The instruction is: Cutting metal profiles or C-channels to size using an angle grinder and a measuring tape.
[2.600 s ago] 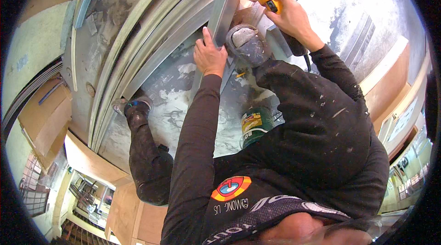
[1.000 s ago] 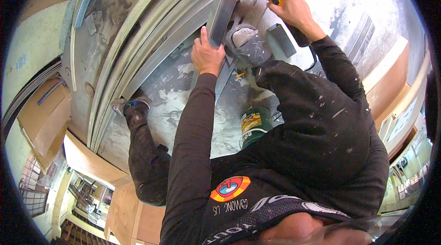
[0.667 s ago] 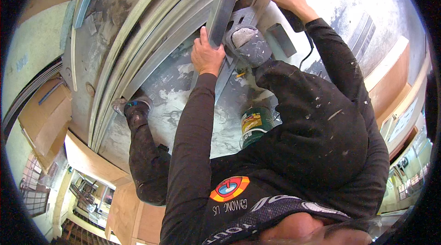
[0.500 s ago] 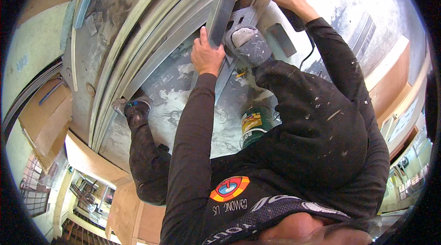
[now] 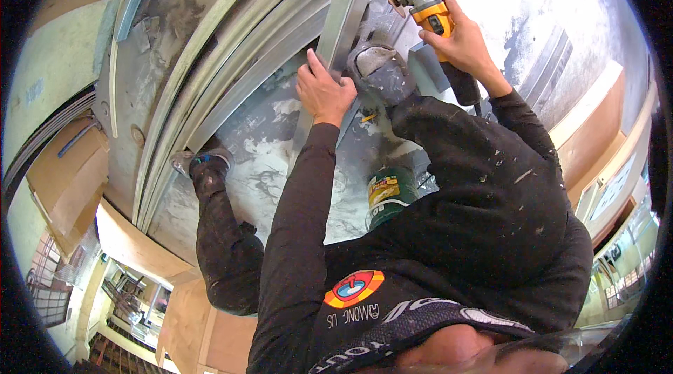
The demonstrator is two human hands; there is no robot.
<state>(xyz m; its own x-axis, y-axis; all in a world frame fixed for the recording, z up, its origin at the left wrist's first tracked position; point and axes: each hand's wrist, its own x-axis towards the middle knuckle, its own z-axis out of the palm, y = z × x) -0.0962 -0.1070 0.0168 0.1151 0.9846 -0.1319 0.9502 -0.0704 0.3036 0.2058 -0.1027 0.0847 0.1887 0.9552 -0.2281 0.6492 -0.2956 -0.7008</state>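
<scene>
An angle grinder [image 5: 433, 18] with a yellow and black body and a thin disc is gripped in my right hand [image 5: 466, 44], to the right of a square metal tube [image 5: 345, 13]. My left hand [image 5: 325, 93] is at the tube's near end, index finger stretched along it and thumb out to the side; its other fingers are partly hidden. The tube slants away from me, beside my dusty right shoe [image 5: 382, 69]. Whether the disc is spinning cannot be told.
Long metal bars [image 5: 231, 44] curve across the floor on the left. A short grey block [image 5: 427, 65] is beside my shoe. Close to my legs stands a green bucket [image 5: 391, 195]. Metal strips [image 5: 550, 69] and wooden panels [image 5: 596, 121] lie on the right.
My right hand has drawn the grinder back toward me and to the right, away from the tube's far end. My left index finger and thumb have spread; the tube has shifted slightly.
</scene>
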